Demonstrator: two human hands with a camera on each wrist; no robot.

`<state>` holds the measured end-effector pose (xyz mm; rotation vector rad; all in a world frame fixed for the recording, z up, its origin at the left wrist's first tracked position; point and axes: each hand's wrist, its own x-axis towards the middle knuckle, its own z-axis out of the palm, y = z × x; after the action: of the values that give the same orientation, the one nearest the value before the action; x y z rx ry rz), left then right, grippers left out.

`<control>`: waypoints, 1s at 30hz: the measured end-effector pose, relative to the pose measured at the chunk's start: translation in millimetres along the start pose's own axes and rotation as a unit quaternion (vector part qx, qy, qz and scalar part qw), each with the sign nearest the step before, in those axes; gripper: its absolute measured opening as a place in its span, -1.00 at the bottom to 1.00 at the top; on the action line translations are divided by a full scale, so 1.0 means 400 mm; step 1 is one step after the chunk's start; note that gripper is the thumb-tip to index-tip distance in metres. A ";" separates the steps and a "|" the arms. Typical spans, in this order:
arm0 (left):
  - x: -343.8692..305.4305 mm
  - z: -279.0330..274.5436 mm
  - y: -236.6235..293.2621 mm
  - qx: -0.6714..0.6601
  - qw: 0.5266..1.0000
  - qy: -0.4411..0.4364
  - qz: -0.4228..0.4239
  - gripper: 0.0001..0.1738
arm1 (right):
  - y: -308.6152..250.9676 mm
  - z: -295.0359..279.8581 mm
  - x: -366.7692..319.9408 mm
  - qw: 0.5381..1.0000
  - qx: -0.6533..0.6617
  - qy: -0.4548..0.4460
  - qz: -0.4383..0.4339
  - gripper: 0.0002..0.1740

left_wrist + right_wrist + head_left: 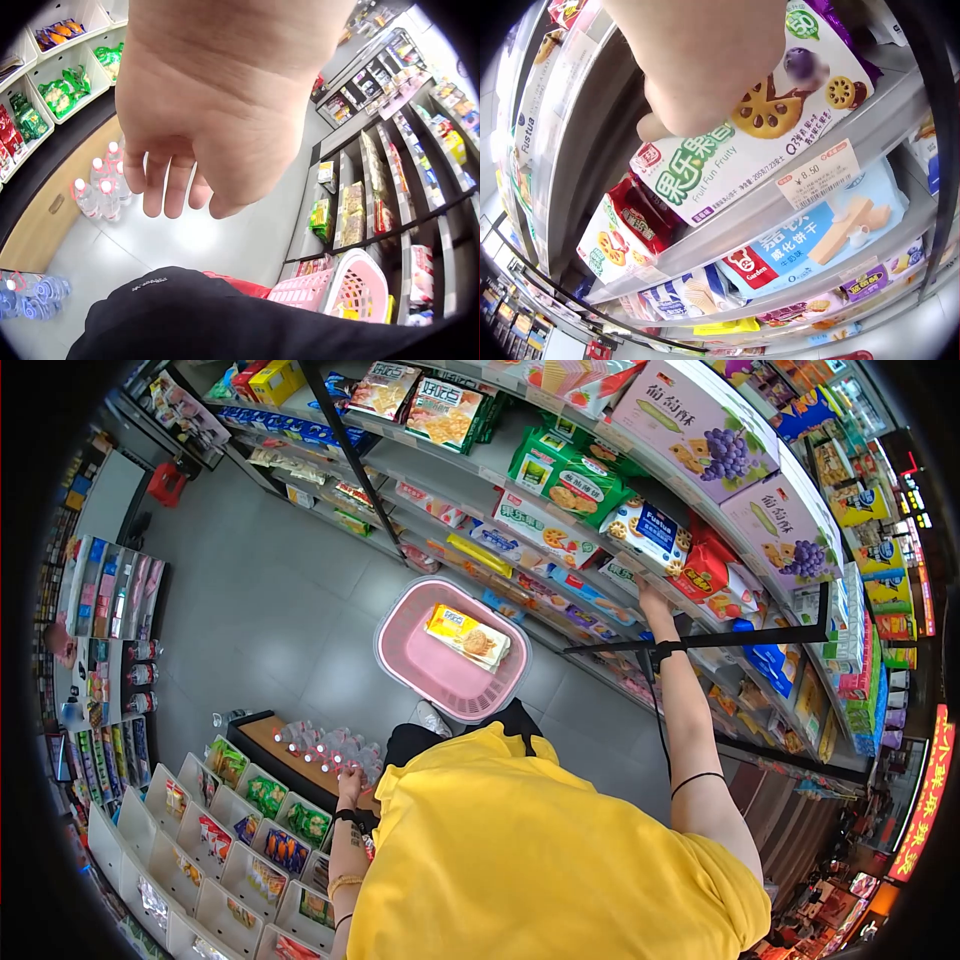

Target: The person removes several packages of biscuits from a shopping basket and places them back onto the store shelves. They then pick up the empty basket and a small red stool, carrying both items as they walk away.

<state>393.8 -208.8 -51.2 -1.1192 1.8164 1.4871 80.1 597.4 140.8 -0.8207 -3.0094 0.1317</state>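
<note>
My right hand [652, 600] reaches in at the shelf on the right. In the right wrist view the hand [705, 75] grips a white packet of fruit biscuits [742, 161] with green lettering and a round biscuit picture. Its thumb lies at the packet's upper left edge, and the other fingers are hidden behind the palm. My left hand [350, 785] hangs low on the left, holding nothing, its fingers [176, 184] loosely bent in the left wrist view. A pink basket [392, 645] stands on the floor ahead, with a yellow-and-white biscuit packet [468, 638] inside.
A price tag [821, 176] fronts the shelf under the gripped packet, and a blue wafer packet [814, 240] lies one level lower. Water bottles [335, 748] stand by the left hand, beside snack bins [235, 880]. A black shelf bar [700, 640] crosses near the right wrist.
</note>
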 end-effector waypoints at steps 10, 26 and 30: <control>0.020 0.004 -0.016 0.030 0.999 0.011 0.003 -0.84 | 0.075 0.035 0.026 0.989 0.029 0.001 -0.147 -0.50; 0.023 0.015 -0.016 0.018 1.000 0.014 0.011 -0.87 | 0.256 0.128 0.067 0.926 0.295 -0.236 0.016 -0.28; 0.000 0.023 0.006 0.021 1.000 0.014 0.008 -0.88 | 0.450 0.403 0.188 0.903 0.377 -0.183 -0.099 -0.20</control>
<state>390.8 -199.8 -52.2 -1.1120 1.8709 1.4439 99.8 777.7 -35.6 -0.4277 -2.8909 1.4697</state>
